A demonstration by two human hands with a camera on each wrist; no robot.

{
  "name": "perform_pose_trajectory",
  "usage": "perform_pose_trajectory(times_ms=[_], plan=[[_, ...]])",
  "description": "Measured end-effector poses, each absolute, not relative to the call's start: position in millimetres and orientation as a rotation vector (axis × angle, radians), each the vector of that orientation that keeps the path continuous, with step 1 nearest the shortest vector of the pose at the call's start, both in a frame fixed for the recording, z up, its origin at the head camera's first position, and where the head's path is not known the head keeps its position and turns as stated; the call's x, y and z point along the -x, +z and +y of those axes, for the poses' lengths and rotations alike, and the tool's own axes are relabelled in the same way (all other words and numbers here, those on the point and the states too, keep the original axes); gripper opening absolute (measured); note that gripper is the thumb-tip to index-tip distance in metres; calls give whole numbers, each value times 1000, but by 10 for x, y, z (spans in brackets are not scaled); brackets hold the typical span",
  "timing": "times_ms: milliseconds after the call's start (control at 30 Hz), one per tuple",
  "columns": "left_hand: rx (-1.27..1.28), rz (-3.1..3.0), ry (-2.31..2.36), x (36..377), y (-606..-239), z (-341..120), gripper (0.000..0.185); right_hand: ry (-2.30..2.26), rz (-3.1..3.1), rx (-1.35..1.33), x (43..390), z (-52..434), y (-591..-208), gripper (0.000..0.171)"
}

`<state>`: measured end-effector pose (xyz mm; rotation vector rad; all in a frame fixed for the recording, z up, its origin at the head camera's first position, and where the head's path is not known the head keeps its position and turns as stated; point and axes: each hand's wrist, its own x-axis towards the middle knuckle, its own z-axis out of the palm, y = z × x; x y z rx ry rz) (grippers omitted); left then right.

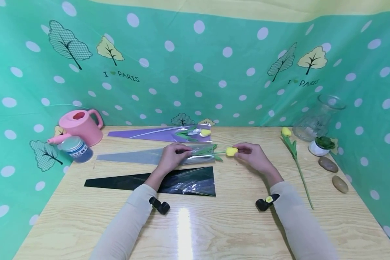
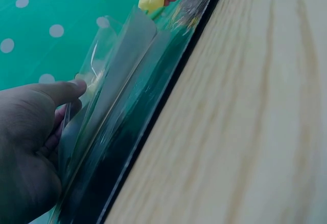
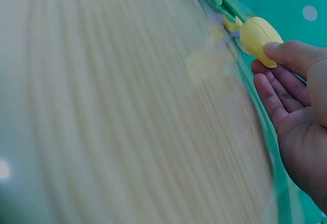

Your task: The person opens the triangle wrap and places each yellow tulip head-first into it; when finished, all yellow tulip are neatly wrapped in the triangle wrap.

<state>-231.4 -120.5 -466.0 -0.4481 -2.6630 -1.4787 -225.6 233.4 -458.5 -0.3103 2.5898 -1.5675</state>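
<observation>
Yellow tulip [image 1: 231, 151], pink watering can [image 1: 81, 126], white-dotted green backdrop [image 1: 214, 65].

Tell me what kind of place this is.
Likely a staged tabletop craft corner for wrapping artificial flowers. A wooden table stands inside a green polka-dot backdrop, with flower sleeves, yellow tulips, a pink watering can and a glass vase laid out.

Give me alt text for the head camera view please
A person's left hand holds a clear sleeve open on a wooden table while the right hand pinches a yellow tulip, its stem inside the sleeve. A black sleeve lies nearer.
</observation>
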Motion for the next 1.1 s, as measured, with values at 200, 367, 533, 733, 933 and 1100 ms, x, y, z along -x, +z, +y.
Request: perform_pose_trajectory(times_ms=[200, 367, 533, 733, 933, 1100], plan=[[457, -2635, -1490, 2318, -4671, -1208, 13, -1656, 2570, 268, 2276, 2139, -4606, 33], [472, -2618, -1478, 2324, -4668, -1206, 14, -1685, 2554, 241, 2286, 1976, -4591, 31], [473, -2606, -1488, 2335, -4655, -1203, 13, -1714, 2541, 253, 2313, 1846, -4585, 30], [456, -2612, -1506, 2343, -4650, -1216, 13, -1697, 2516, 291, 2354, 1711, -4603, 31], [452, -2605, -1514, 2349, -4658, -1232, 14, -1684, 2503, 326, 2380, 1600, -4622, 28], [448, -2607, -1514, 2342, -4658, -1243, 13, -1654, 2496, 348, 2420, 1535, -4635, 27]])
